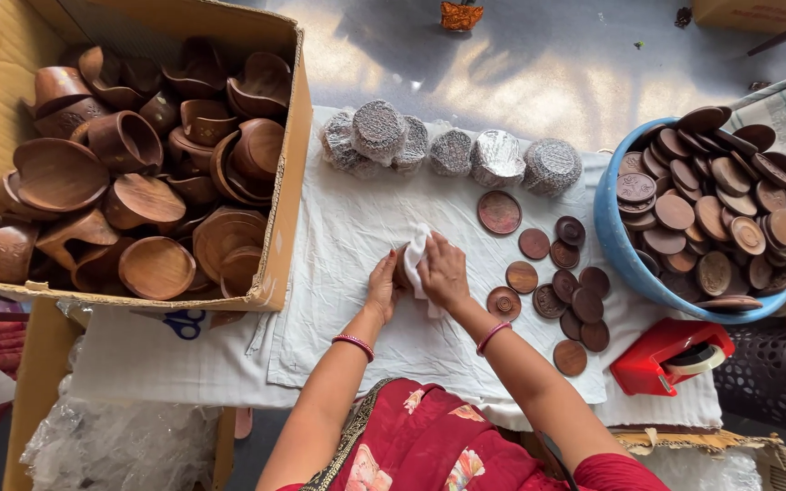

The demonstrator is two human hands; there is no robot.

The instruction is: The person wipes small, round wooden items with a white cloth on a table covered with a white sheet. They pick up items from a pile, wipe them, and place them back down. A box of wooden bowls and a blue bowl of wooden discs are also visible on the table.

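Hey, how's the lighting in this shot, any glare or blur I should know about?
Head view: bright patchy sunlight glares off the grey floor at the top; the white cloth is evenly lit, with soft shadows. The hands and wooden discs look sharp; straight edges bow slightly towards the frame's corners.

A smooth grey floor (pixel 548 64) lies beyond the grip, dappled with soft patches of daylight. A crumpled white cloth sheet (pixel 347 227) covers the low worktop beneath the grip.

Disc (pixel 401 266) between left hand (pixel 382 284) and right hand (pixel 443 270): mostly covered by white cloth (pixel 418 250), face unseen. Box (pixel 279 182) cut by top and left edges. Carved patterns on wrapped stacks (pixel 452 150) possibly floral; too small.
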